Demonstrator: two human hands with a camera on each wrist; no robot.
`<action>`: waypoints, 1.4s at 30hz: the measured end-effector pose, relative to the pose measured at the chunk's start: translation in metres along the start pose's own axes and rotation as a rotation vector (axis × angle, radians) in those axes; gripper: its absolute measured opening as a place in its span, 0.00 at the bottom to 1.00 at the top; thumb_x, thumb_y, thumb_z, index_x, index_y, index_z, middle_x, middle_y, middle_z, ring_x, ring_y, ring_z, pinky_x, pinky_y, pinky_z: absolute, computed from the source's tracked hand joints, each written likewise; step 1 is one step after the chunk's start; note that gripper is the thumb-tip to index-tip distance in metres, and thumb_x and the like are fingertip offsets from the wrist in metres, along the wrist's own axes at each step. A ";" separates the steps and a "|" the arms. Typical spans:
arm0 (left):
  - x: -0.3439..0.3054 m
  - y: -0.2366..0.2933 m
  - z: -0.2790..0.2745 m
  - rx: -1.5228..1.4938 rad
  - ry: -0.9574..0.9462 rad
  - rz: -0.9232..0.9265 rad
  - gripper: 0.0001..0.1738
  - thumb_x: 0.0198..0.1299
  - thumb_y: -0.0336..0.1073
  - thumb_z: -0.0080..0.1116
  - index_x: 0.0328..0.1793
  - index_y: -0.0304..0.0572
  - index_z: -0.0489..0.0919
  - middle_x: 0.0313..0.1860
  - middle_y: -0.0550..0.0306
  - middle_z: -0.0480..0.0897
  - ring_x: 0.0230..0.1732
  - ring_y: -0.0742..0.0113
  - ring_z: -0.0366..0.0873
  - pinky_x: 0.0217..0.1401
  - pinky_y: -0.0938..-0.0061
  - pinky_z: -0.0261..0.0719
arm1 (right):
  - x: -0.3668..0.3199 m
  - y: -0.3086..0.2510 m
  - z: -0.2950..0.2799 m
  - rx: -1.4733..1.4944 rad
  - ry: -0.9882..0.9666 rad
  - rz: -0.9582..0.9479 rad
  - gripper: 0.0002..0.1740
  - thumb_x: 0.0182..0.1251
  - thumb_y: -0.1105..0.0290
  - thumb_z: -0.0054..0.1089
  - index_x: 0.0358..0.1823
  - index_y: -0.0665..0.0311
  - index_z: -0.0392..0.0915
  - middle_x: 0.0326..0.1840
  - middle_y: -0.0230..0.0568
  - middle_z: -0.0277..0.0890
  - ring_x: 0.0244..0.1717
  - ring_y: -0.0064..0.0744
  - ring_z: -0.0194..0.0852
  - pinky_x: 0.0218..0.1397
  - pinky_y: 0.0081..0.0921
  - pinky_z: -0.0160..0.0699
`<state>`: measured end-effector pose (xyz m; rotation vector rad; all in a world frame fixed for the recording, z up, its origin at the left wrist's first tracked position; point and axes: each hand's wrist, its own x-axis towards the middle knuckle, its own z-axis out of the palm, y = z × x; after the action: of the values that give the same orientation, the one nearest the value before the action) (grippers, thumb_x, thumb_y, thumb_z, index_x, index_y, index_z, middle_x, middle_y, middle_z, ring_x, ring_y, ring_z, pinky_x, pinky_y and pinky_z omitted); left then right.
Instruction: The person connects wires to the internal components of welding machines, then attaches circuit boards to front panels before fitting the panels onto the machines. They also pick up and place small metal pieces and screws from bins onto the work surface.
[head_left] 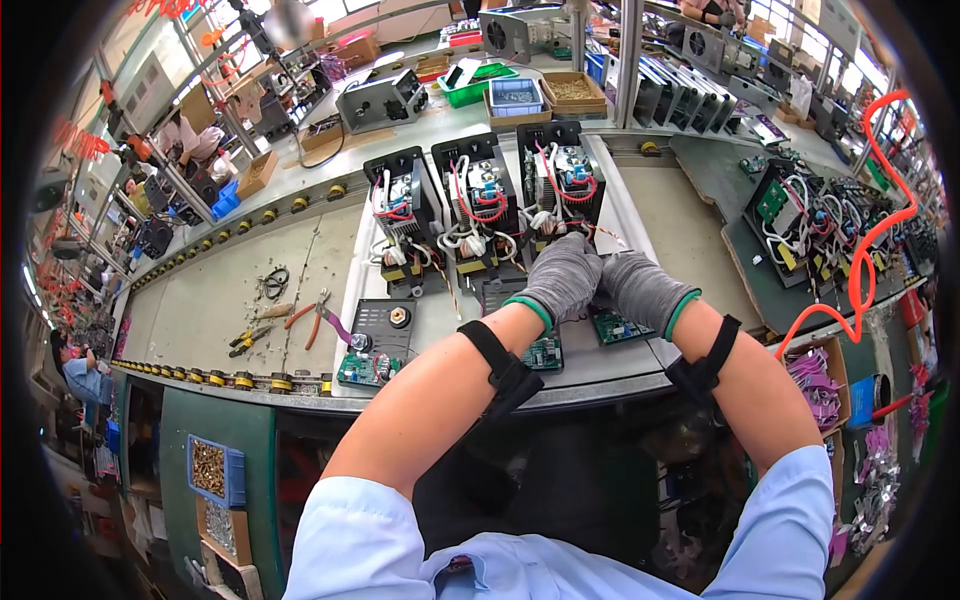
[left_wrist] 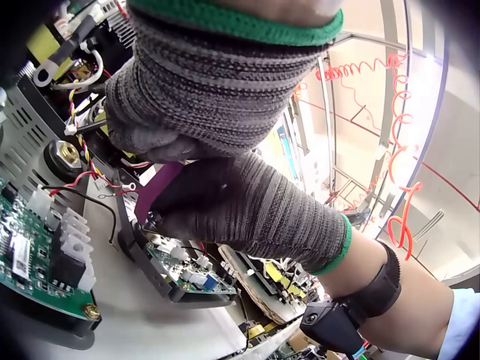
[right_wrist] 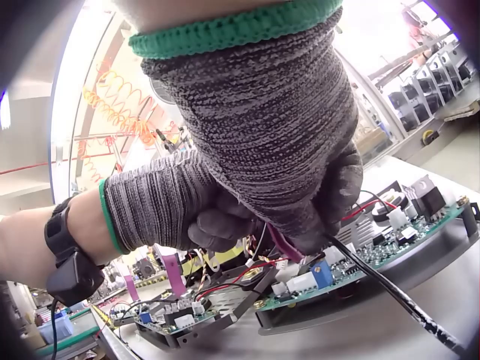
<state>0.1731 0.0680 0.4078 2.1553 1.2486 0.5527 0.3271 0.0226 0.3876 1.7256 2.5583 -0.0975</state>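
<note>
Both hands wear grey knit gloves with green cuffs and meet at the front of the right-hand black unit (head_left: 563,180). My left hand (head_left: 558,278) has curled fingers by its thin wires; I cannot tell what lies inside them. My right hand (right_wrist: 277,150) grips a thin dark rod (right_wrist: 397,294) with pale worn marks, slanting down right over a green circuit board (right_wrist: 360,264). Beside the right fingers, a purple strip (left_wrist: 156,193) rises from a black panel (left_wrist: 154,266) with a board on it. Ring terminals (left_wrist: 129,187) on loose wires hang just below the left fingers.
Two similar units (head_left: 470,195) stand to the left. Orange-handled pliers (head_left: 305,318) and yellow-handled cutters (head_left: 250,340) lie on the bench at left. An orange coiled hose (head_left: 860,265) hangs at right, above a box of purple strips (head_left: 815,390). Parts bins (head_left: 515,97) line the back shelf.
</note>
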 end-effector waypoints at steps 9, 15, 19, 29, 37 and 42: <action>0.001 0.007 0.000 -0.004 -0.069 0.007 0.16 0.64 0.39 0.54 0.49 0.36 0.83 0.42 0.36 0.87 0.50 0.41 0.85 0.59 0.56 0.80 | -0.006 0.007 0.004 0.136 0.040 0.076 0.18 0.66 0.51 0.64 0.47 0.56 0.86 0.41 0.49 0.87 0.44 0.53 0.86 0.55 0.46 0.83; 0.002 0.006 0.000 0.053 -0.083 -0.016 0.16 0.64 0.38 0.53 0.50 0.36 0.83 0.42 0.37 0.87 0.50 0.43 0.85 0.58 0.57 0.81 | -0.013 -0.015 -0.029 -0.055 -0.082 0.181 0.21 0.65 0.48 0.65 0.48 0.55 0.86 0.42 0.46 0.88 0.45 0.51 0.87 0.55 0.46 0.83; 0.003 0.014 -0.003 0.089 -0.137 -0.066 0.17 0.62 0.38 0.55 0.51 0.37 0.83 0.44 0.38 0.87 0.51 0.44 0.85 0.59 0.57 0.80 | -0.023 -0.015 -0.026 0.085 0.061 0.177 0.20 0.65 0.48 0.65 0.49 0.54 0.86 0.42 0.48 0.88 0.48 0.51 0.86 0.56 0.45 0.82; 0.008 0.012 0.002 0.081 -0.112 -0.069 0.17 0.61 0.39 0.55 0.50 0.38 0.85 0.44 0.36 0.87 0.51 0.42 0.85 0.61 0.57 0.80 | -0.017 0.005 0.001 0.139 0.049 0.099 0.17 0.64 0.60 0.68 0.53 0.53 0.84 0.47 0.47 0.86 0.51 0.55 0.83 0.58 0.43 0.81; 0.006 0.013 0.002 0.058 -0.117 -0.035 0.16 0.61 0.39 0.55 0.49 0.38 0.84 0.43 0.36 0.87 0.51 0.41 0.85 0.59 0.56 0.80 | -0.010 0.012 0.013 0.188 0.125 -0.007 0.17 0.69 0.53 0.61 0.49 0.56 0.85 0.46 0.48 0.87 0.50 0.54 0.84 0.58 0.47 0.80; 0.000 0.018 0.000 0.064 -0.090 0.018 0.16 0.62 0.38 0.55 0.50 0.37 0.83 0.42 0.35 0.87 0.50 0.41 0.85 0.59 0.55 0.81 | -0.017 0.014 0.002 0.160 0.095 0.039 0.17 0.68 0.53 0.63 0.49 0.56 0.85 0.45 0.49 0.86 0.49 0.54 0.84 0.57 0.45 0.81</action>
<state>0.1847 0.0610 0.4192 2.2203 1.2147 0.4236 0.3464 0.0122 0.3862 1.8779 2.6480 -0.2303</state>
